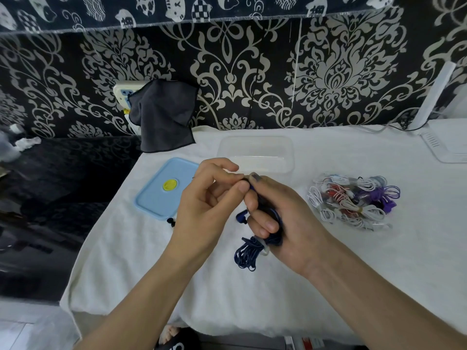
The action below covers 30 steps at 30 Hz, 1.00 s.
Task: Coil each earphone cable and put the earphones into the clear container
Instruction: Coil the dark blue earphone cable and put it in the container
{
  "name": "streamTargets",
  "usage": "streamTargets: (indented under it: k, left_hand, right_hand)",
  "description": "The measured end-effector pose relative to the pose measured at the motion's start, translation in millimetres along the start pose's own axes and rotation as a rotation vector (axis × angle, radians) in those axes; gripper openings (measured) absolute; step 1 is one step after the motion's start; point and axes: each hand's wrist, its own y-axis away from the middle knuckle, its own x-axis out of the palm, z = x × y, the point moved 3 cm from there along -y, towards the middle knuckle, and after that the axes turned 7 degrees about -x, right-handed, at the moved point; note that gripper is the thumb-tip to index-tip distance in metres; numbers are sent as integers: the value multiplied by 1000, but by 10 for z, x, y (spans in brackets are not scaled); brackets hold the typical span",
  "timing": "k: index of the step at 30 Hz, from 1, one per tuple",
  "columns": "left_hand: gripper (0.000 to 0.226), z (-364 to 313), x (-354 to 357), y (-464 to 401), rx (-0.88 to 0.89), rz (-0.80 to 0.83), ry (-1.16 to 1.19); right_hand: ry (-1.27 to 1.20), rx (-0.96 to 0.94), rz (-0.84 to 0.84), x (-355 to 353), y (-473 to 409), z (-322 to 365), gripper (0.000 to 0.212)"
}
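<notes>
Hands meet above the white-covered desk (252,299): right hand (283,221) closed around a navy earphone bundle (249,252), left hand (204,198) pinching its cable end. Clear container (255,154) sits just behind, blue lid (164,189) at its left, remaining earphones (353,200) piled at right.

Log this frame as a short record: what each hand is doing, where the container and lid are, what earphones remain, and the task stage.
left hand: pinching the cable end near the right hand's fingertips
right hand: closed on the dark blue coiled earphone cable, loops hanging below
clear plastic container: open, behind the hands, appears empty
light blue lid with yellow button: flat on the white towel, left of the container
pile of white, red and purple earphones: right of the hands, not yet packed
stage: first earphone still being coiled
</notes>
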Motion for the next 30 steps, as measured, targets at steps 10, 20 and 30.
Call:
streamTargets:
  k: [10, 20, 30]
  left_hand:
    - [5, 9, 20, -21, -1, 76, 82]
    - [6, 31, -96, -27, 69, 65, -57]
    - [8, -50, -95, 14, 145, 88, -149]
  right_hand:
    - [-42, 85, 39, 26, 55, 26, 38]
    - [-197, 174, 64, 49, 86, -33, 46]
    - [-112, 173, 85, 54, 81, -4, 46]
